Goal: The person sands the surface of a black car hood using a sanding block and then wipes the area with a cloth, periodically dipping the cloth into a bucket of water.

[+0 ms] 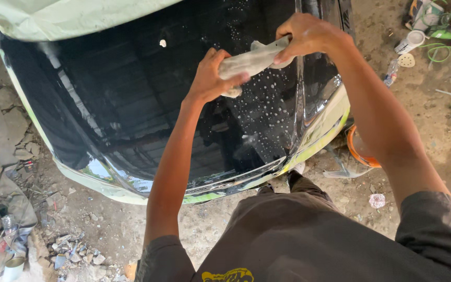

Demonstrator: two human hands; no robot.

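Nearest the camera is the person's dark shirt (pixel 309 240), with both bare arms reaching out over a glossy black car panel (pixel 147 104). The left hand (pixel 210 75) and right hand (pixel 309 36) each close their grip firmly on one end of a wet grey cloth (pixel 251 60), held just above the panel, with water drops (pixel 267 99) beaded below it. Right of the panel sits an orange bucket (pixel 358 151) on the dirt floor (pixel 424 125). Grit from this dusty ground could catch in the cloth and scratch the gloss.
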